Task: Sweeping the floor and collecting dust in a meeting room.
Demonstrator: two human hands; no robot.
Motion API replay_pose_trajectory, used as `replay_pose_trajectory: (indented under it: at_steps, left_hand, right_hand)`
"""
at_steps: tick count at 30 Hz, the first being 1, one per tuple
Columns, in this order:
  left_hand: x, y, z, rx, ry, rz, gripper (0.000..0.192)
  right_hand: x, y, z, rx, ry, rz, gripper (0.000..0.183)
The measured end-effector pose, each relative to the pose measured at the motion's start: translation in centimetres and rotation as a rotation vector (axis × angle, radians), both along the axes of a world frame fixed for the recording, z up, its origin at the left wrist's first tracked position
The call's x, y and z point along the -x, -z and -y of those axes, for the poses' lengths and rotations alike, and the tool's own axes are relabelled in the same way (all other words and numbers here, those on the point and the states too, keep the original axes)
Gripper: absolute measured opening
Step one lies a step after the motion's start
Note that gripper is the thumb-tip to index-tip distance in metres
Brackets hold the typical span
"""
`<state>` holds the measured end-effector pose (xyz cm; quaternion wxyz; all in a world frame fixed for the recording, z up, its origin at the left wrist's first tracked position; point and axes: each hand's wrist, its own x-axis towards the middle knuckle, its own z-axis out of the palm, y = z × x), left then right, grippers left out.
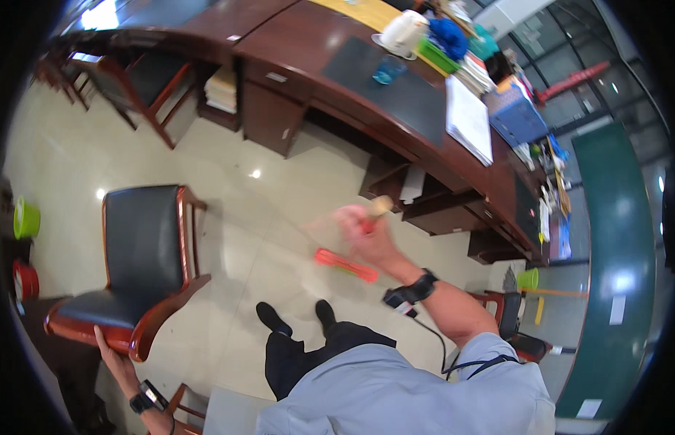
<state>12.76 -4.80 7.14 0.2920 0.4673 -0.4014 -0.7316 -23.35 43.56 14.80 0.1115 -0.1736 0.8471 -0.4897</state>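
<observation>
On the left, a wooden chair (144,244) with black padded back and seat stands tilted. My left hand (117,359) is at the wooden front rail of its seat, one finger laid along the rail and the others hidden beneath. Farther right, my right hand (364,234) is raised over the floor, closed around a blurred tool (382,205) with a tan end and a red part; its kind cannot be made out. Below that hand, a long red plastic piece (345,265) with a green strip appears against the tiles. Both wrists wear black strapped devices.
Dark wooden desks (337,92) curve across the top, bearing a stack of papers (468,119), a blue cup (389,69) and a blue bin (514,114). Another chair (147,87) stands at upper left. A green board (615,272) is at right, a lime bin (26,217) at far left.
</observation>
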Motion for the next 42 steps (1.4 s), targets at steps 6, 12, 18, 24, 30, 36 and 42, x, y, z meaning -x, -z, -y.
replay_pose_trajectory:
  at_steps: [6, 12, 18, 24, 30, 36, 42]
  left_hand:
    - [0.5, 2.3, 1.3, -0.148, 0.251, 0.143, 0.029]
    - [-4.5, 3.8, 5.8, -0.026, 0.295, 0.175, 0.021]
    - [-0.1, 2.8, -3.9, -0.132, 0.216, 0.244, 0.029]
    - [-2.3, 0.0, -13.1, 0.047, 0.19, 0.481, 0.043]
    - [-2.0, -1.2, -22.3, 0.166, 0.28, 0.538, 0.037]
    - [-4.0, -1.3, -23.5, 0.282, 0.423, 0.426, 0.038]
    - [-1.4, -3.9, -21.3, -0.383, 0.232, 0.309, 0.033]
  right_hand:
    - [5.9, -3.1, -25.7, 0.07, 0.398, 0.227, 0.028]
    - [14.7, 4.1, -42.5, 0.116, 0.632, 0.313, 0.027]
    - [19.7, 9.1, -55.2, 0.172, 0.846, 0.212, 0.005]
    - [24.2, 11.4, -58.9, -0.596, 1.078, 0.037, 0.025]
    - [26.5, 11.9, -59.5, -0.833, 0.983, -0.045, 0.043]
    - [26.5, 10.9, -57.9, -0.833, 0.95, 0.004, 0.049]
    - [26.6, 11.2, -57.6, -0.835, 0.934, -0.047, 0.048]
